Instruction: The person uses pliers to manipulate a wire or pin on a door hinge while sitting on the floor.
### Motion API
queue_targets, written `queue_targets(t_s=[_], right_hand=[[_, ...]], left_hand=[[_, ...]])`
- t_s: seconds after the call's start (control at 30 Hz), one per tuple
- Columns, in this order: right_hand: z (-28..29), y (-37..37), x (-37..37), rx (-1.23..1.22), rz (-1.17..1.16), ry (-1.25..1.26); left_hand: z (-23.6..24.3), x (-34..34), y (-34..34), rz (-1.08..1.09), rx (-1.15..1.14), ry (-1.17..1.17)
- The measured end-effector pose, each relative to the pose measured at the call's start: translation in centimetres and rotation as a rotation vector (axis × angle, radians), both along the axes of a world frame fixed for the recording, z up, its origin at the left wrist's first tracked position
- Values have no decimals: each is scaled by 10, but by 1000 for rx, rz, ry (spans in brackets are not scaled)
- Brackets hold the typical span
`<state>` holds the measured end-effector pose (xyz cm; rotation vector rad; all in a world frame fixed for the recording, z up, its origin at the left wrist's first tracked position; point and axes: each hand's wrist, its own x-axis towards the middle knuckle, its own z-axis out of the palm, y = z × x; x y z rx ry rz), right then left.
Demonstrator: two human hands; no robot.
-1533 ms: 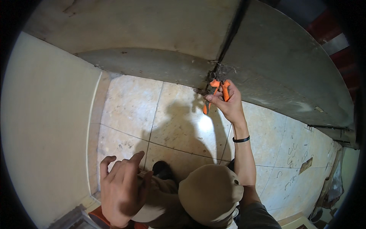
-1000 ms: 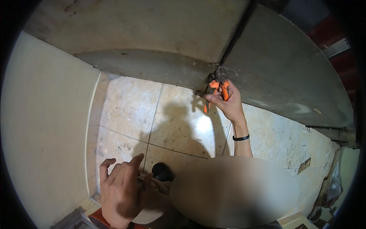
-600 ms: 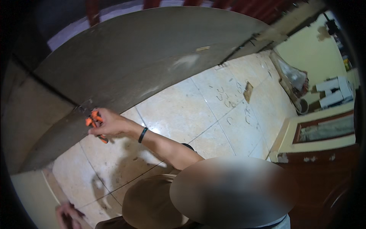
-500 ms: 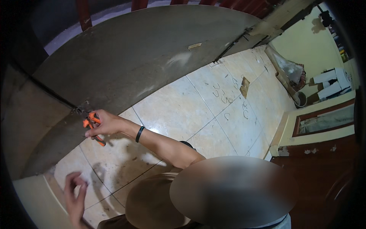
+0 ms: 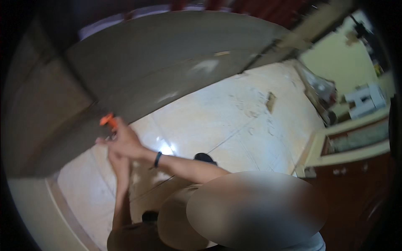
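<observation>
My right hand [image 5: 125, 142], with a dark band on its wrist, holds orange-handled pliers [image 5: 108, 120] near the foot of a grey panel [image 5: 167, 50], by a vertical dark seam. My left hand [image 5: 119, 163] has come in beneath it, touching or very close. Its fingers are hidden behind the right hand, so whether it grips anything is unclear. Motion blur hides the pliers' jaws and what they touch.
Beige floor tiles [image 5: 209, 117] carry scattered bent bits and a brown piece [image 5: 270, 102]. A crumpled bag [image 5: 320, 83] and white items [image 5: 364, 100] stand at right, above a cream-framed window [image 5: 356, 136]. A pale wall [image 5: 33, 209] is at lower left.
The view has swung right since the oldest frames. My left hand has moved up from the lower left to join my right hand, which still holds the pliers.
</observation>
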<state>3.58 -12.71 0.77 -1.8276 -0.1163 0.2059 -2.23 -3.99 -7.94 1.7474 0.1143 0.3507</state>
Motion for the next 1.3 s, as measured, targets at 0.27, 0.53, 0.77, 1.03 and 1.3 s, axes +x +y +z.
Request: queue_targets(t_s=[0.27,0.53,0.77,1.03,1.3], right_hand=[[-19,-10,19,-144,-10,-52],[-15,-10,16,-306,-44,-240],[-14,-9,18,-306,-104,-229],[-11,-2,17,-386,-119,-272],[-1,-9,15,-486,-188,-289]], left_hand=[[22,10,-11,-140,120,167],[45,9,-12,-147,-32,227],[44,17,-5,-241,-7,289],[22,29,13,-372,-89,344],[9,36,3,-485,-238,320]])
